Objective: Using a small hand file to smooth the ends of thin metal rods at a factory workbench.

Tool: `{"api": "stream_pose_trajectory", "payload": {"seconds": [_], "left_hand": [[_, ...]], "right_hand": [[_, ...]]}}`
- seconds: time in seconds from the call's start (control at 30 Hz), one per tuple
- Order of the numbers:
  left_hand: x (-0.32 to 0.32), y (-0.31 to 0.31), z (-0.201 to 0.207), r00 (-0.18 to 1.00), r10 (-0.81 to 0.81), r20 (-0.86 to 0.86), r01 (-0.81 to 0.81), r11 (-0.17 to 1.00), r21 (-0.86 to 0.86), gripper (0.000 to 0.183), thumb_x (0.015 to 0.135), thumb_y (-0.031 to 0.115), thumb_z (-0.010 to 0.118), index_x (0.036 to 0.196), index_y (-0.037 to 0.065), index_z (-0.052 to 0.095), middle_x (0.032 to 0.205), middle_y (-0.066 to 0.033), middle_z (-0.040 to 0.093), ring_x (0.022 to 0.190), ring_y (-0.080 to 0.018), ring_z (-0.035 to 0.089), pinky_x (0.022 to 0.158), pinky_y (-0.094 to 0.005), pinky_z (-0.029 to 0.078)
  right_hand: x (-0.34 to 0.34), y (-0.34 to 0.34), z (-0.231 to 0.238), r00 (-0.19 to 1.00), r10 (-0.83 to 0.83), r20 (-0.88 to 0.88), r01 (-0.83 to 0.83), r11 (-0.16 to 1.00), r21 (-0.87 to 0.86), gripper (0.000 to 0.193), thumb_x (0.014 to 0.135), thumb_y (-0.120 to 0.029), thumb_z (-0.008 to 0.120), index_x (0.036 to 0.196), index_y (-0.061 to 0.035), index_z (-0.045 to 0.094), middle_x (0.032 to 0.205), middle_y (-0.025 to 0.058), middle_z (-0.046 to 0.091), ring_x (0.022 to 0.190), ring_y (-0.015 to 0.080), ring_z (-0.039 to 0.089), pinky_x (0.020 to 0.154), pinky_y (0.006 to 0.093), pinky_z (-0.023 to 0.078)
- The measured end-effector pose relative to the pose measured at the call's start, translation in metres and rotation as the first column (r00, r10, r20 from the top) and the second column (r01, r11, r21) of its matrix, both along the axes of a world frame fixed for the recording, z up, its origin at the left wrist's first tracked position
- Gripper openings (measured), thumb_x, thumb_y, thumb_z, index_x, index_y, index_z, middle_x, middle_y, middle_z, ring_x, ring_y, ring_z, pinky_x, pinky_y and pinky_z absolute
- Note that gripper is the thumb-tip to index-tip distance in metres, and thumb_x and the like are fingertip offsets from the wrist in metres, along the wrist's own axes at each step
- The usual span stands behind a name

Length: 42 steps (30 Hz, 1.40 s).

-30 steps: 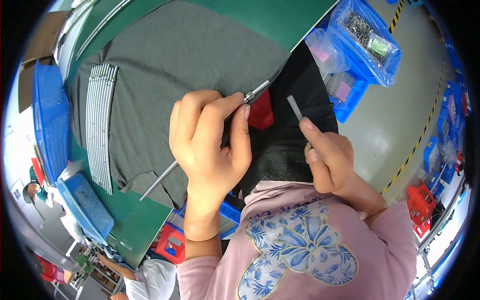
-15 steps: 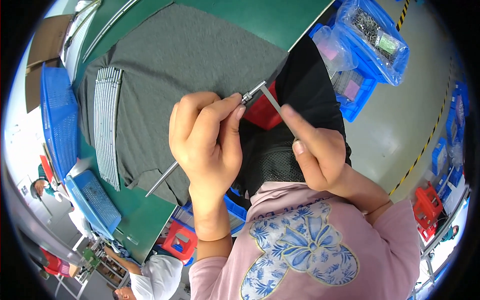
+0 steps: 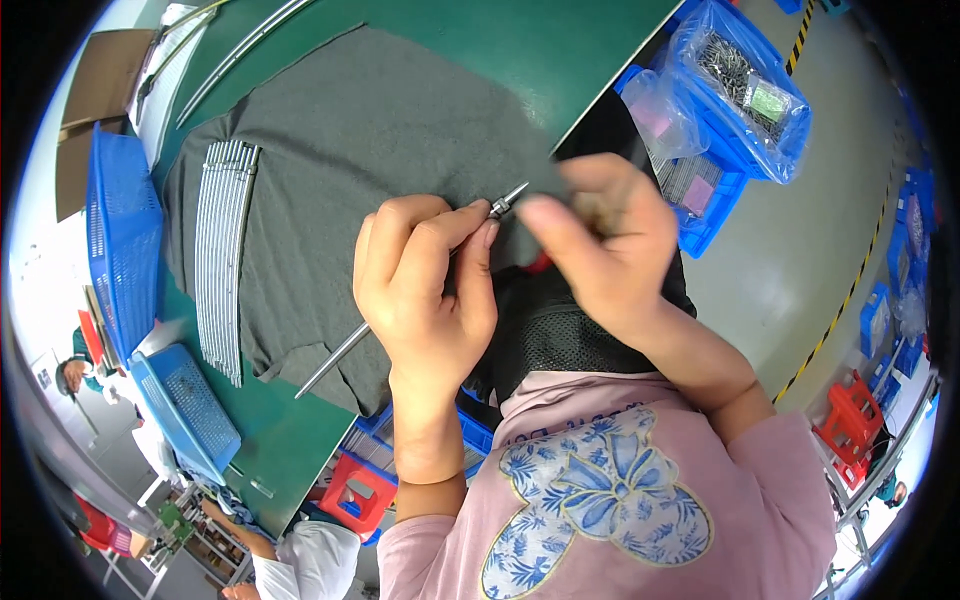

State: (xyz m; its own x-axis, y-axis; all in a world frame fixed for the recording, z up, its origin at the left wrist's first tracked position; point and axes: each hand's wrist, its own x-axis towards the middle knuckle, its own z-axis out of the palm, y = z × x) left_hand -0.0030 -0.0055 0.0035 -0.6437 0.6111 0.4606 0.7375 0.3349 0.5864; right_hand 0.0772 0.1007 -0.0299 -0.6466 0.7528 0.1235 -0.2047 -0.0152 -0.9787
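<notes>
A slim metal rod [image 3: 335, 358] runs slantwise beneath my left hand [image 3: 425, 285], which pinches it near its upper end between thumb and forefinger. Past those fingertips juts a collared fitting with a narrow tip [image 3: 510, 197]. Close to that tip, on its right, is my right hand [image 3: 615, 240], fingers curled and smeared by motion; whether it holds anything cannot be made out. Beneath both hands lies a dark grey cloth [image 3: 330, 130]. On the cloth's left part a row of similar metal rods [image 3: 222, 265] lies side by side.
Blue perforated baskets [image 3: 190, 405] stand along the left of the green table [image 3: 480, 40]. At the right, a blue bin [image 3: 795, 130] holds many small metal parts, above another blue bin [image 3: 715, 230]. A red stool [image 3: 355, 495] and a person in white [image 3: 315, 560] are at lower left.
My right hand has risen and turned, and the thin flat metal strip it held against the rod's tip no longer shows. My left hand keeps its pinch, shifted slightly right and down.
</notes>
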Motion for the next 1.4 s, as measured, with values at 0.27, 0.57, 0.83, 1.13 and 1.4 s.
{"api": "stream_pose_trajectory", "payload": {"seconds": [0.27,0.57,0.83,1.13,1.4], "left_hand": [[-0.005,0.001,-0.004,0.999,-0.041,0.009,0.04,0.997,0.067,0.015,0.068,-0.003,0.071,0.078,0.004,0.063,0.076,-0.0065,0.057,0.065,-0.0231,0.053,0.058,-0.0325,0.041],[-0.005,0.0,-0.002,0.999,-0.032,0.033,0.031,0.999,0.026,0.014,0.069,-0.001,0.069,0.079,0.004,0.062,0.078,-0.0076,0.056,0.066,-0.0249,0.053,0.059,-0.0342,0.042],[0.003,-0.031,0.063,0.997,0.056,0.06,-0.06,0.995,0.075,0.011,0.077,0.007,0.065,0.082,0.0,0.058,0.079,-0.0106,0.053,0.066,-0.0205,0.05,0.061,-0.0312,0.042],[0.023,-0.119,0.167,0.973,-0.153,-0.17,0.197,0.186,0.963,0.011,0.088,0.007,0.051,0.087,-0.003,0.048,0.076,-0.0076,0.038,0.056,-0.0125,0.034,0.048,-0.0238,0.029],[-0.007,-0.097,0.098,0.855,-0.487,0.177,-0.28,-0.147,0.949,0.009,0.096,0.008,0.044,0.093,0.001,0.04,0.08,-0.0062,0.036,0.062,-0.0135,0.037,0.054,-0.0266,0.033]], "right_hand": [[-0.019,-0.001,0.003,0.966,-0.235,0.108,0.175,0.902,0.394,0.019,0.078,-0.011,0.075,0.077,-0.0051,0.056,0.05,0.0032,0.05,0.04,0.0109,0.052,0.04,0.0241,0.039],[0.025,0.024,-0.028,0.971,-0.191,0.145,0.18,0.98,0.088,0.018,0.085,-0.007,0.069,0.097,-0.0005,0.057,0.06,-0.0077,0.044,0.053,-0.0008,0.036,0.049,0.0172,0.028],[0.038,0.002,-0.025,0.977,0.211,0.013,-0.21,0.975,-0.073,0.011,0.093,-0.009,0.053,0.093,0.0009,0.058,0.071,-0.0027,0.052,0.062,0.0017,0.041,0.057,0.0183,0.033],[0.014,-0.04,-0.005,0.854,0.49,-0.176,-0.508,0.858,-0.073,0.019,0.092,-0.013,0.057,0.085,0.0029,0.065,0.058,-0.0015,0.052,0.052,0.002,0.044,0.048,0.0199,0.032],[0.015,-0.027,0.008,0.881,0.436,-0.184,-0.468,0.742,-0.48,0.031,0.098,-0.025,0.053,0.079,-0.001,0.059,0.055,-0.0057,0.041,0.048,0.0005,0.033,0.045,0.0197,0.024]]}}
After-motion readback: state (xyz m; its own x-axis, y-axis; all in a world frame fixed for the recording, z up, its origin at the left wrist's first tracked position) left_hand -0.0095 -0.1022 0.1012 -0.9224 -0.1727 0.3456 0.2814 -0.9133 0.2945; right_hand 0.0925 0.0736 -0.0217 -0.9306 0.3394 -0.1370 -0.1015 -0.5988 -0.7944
